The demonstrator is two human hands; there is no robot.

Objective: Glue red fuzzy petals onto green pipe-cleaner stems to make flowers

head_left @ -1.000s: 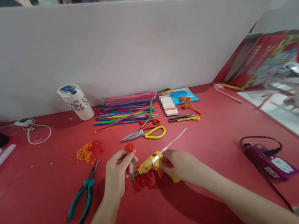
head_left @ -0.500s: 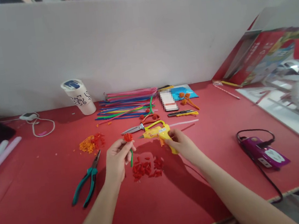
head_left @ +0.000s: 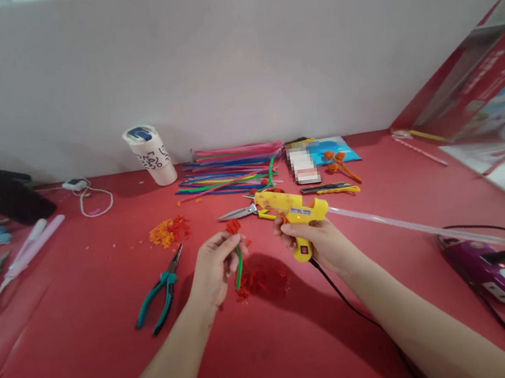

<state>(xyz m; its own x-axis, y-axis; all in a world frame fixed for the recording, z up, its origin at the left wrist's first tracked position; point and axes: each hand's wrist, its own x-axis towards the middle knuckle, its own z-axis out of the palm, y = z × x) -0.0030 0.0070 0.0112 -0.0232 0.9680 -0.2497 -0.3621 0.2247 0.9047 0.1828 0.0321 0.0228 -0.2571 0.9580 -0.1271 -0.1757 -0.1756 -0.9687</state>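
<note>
In the head view, just left of the frame's centre, the left hand (head_left: 211, 269) has its grip drawn nearly together, thumb and fingers pinching a small red flower (head_left: 233, 225) by its green stem (head_left: 239, 267), above scattered red clippings (head_left: 266, 280). Right of centre, the right hand (head_left: 323, 241) wraps its grip around the handle of a yellow glue gun (head_left: 281, 201), its nozzle towards the left and a translucent glue stick (head_left: 389, 221) jutting rightward from its rear. Teal-handled needle-nose pliers (head_left: 168, 278) lie left of centre on the red tabletop (head_left: 265, 365), handles spread.
</note>
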